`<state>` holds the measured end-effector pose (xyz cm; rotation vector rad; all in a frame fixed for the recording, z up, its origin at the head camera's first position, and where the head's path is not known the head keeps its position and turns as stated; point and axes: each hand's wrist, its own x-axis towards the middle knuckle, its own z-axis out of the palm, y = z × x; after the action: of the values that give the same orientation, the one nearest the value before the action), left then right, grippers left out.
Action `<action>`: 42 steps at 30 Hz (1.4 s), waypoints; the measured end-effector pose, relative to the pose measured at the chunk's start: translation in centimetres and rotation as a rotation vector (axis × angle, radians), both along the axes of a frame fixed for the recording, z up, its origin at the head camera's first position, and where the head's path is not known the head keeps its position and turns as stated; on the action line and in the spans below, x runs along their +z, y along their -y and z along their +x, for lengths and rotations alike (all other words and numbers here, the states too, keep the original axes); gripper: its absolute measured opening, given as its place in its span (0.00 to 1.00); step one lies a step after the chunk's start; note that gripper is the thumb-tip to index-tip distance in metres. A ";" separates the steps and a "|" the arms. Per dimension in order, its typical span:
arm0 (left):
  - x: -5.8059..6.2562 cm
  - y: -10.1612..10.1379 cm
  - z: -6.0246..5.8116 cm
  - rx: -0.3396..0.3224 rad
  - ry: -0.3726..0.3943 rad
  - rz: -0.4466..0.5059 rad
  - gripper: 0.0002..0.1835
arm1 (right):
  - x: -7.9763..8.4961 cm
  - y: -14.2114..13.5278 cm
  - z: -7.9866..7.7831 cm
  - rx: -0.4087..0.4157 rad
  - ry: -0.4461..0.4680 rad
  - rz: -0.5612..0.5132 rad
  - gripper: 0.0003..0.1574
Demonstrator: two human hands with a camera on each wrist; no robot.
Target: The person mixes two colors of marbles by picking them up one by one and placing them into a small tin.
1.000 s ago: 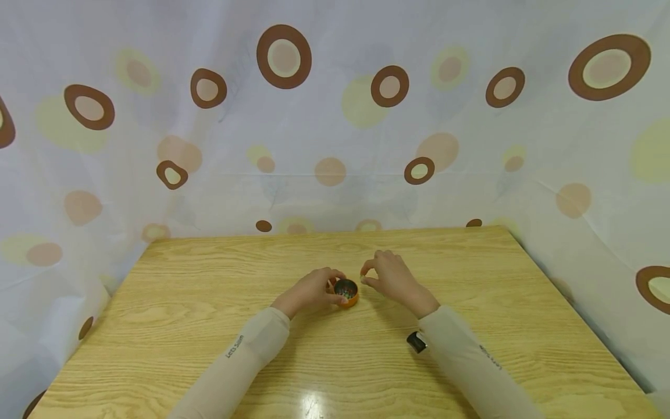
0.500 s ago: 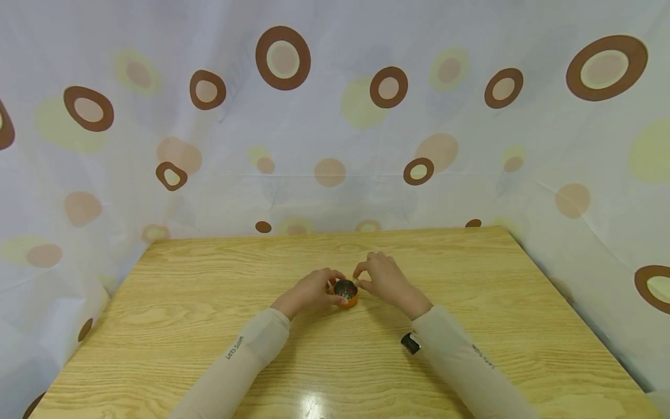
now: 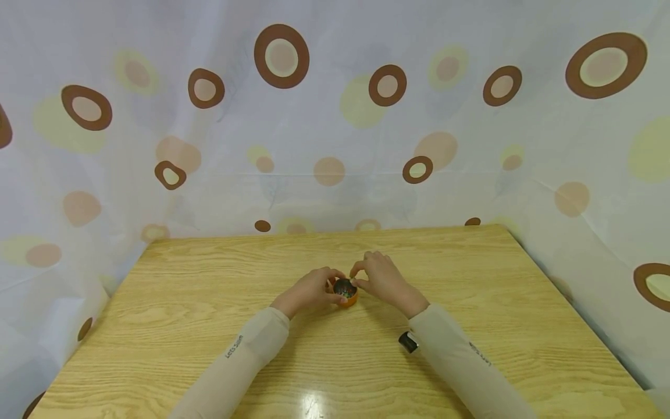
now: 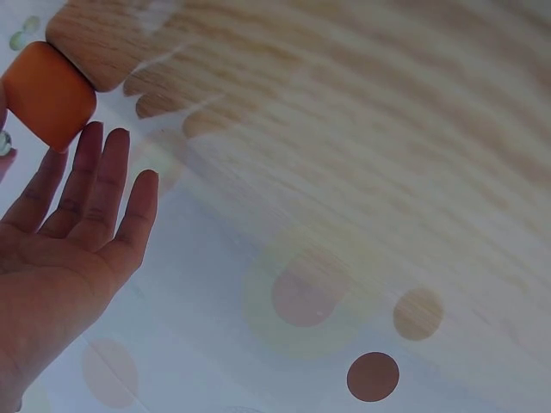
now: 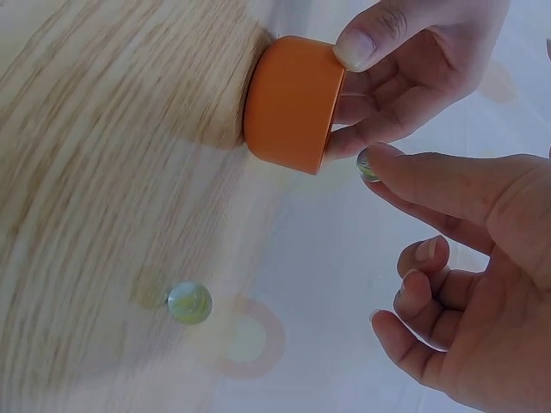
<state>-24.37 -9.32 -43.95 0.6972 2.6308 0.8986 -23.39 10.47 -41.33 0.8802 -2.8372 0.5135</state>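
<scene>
A small orange bowl (image 3: pixel 349 302) stands upright on the wooden table, with small coloured specks in its dark inside. My left hand (image 3: pixel 313 289) holds it from the left, the thumb (image 5: pixel 357 48) at the near side of its rim and fingers at the far side. In the left wrist view, outstretched fingers (image 4: pixel 110 176) lie beside the orange wall (image 4: pixel 50 95). My right hand (image 3: pixel 383 279) pinches a greenish glass marble (image 5: pixel 368 165) between thumb and forefinger, at the bowl's right rim. Its other fingers (image 5: pixel 417 297) are curled loosely.
Another clear marble with yellow-green swirls (image 5: pixel 189 303) rests on the table, apart from the bowl, in the right wrist view. A black device (image 3: pixel 408 342) sits under the right sleeve. A patterned white curtain (image 3: pixel 330 145) hangs beyond the table (image 3: pixel 209 279).
My right hand has moved left with the marble, from a little way off the bowl to its rim. The left hand and the bowl have stayed in place.
</scene>
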 end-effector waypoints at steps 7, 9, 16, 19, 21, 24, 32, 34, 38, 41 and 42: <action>0.0 0.0 -0.2 0.001 -0.005 -0.002 0.27 | -0.1 0.4 -0.2 -0.002 0.016 0.017 0.09; -0.1 0.0 -0.3 -0.001 -0.003 0.002 0.27 | -0.1 0.5 -0.3 0.002 0.023 0.018 0.09; -0.2 -0.1 -0.4 0.004 0.022 0.012 0.30 | 0.0 0.8 -0.1 0.008 0.022 0.009 0.10; -0.2 0.0 -0.4 0.004 0.022 0.013 0.31 | -0.1 0.9 -0.1 0.011 0.017 0.006 0.10; -0.2 0.0 -0.4 0.003 0.023 0.014 0.31 | 0.0 0.9 0.0 0.013 0.016 0.006 0.10; -0.2 0.0 -0.4 -0.001 0.021 0.017 0.31 | 0.1 1.1 0.1 0.011 0.021 0.010 0.10; -0.2 0.0 -0.4 -0.008 0.014 0.021 0.30 | 0.3 1.0 0.2 0.007 0.024 0.002 0.10; -0.1 0.0 -0.3 -0.009 0.012 0.021 0.29 | 0.3 0.9 0.2 0.003 0.022 -0.001 0.10; 0.0 0.0 -0.3 -0.008 0.003 0.010 0.27 | 0.3 0.6 0.1 -0.006 0.021 -0.004 0.10; 0.0 -0.1 -0.3 -0.005 -0.006 -0.004 0.27 | 0.4 0.4 0.0 -0.013 0.018 -0.003 0.09; -0.1 -0.1 -0.3 -0.006 -0.009 -0.005 0.27 | 0.4 0.4 0.0 -0.014 0.019 -0.005 0.09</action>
<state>-24.66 -9.25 -44.00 0.7089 2.6367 0.8896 -23.36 10.10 -40.93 0.8588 -2.8552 0.5295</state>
